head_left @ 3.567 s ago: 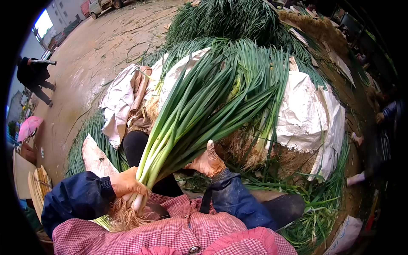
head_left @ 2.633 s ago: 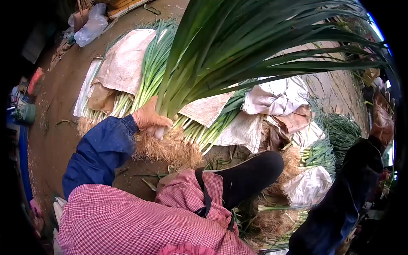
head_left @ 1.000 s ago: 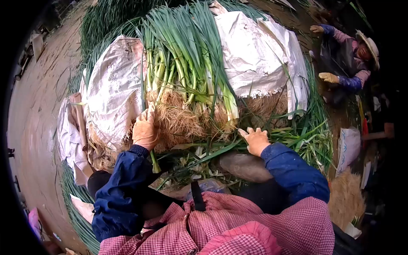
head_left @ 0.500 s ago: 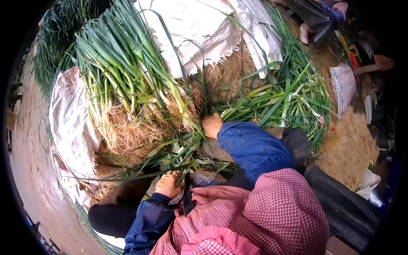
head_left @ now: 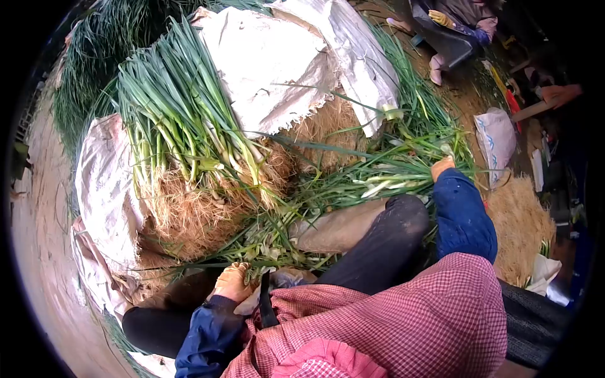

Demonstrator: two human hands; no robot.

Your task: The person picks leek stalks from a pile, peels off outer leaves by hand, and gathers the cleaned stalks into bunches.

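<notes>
My left hand [head_left: 232, 282], in an orange glove, rests low near my lap beside the loose leaves; its fingers are curled, and what is in them is too hidden to tell. My right hand [head_left: 443, 166], gloved too, reaches out at the right into a heap of loose green leaves [head_left: 403, 165]; its fingers are hidden among them. A pile of green-topped stalks [head_left: 183, 101] lies at the upper left, with tangled tan roots [head_left: 189, 214] toward me. White sacking [head_left: 271, 63] covers the bundles beside the pile, and more white cloth [head_left: 107, 183] hangs at its left.
My bent knee [head_left: 403, 220] is between my hands, with a brown roll-like object [head_left: 337, 230] next to it. At the upper right is another person's yellow-gloved hand [head_left: 441, 19]. A white bag [head_left: 495, 142] and a tan mat of roots [head_left: 520, 227] lie at the right.
My right hand has moved from beside the stalk pile out to the right, into the loose leaves. My left hand has come back from the roots toward my lap. The view has turned.
</notes>
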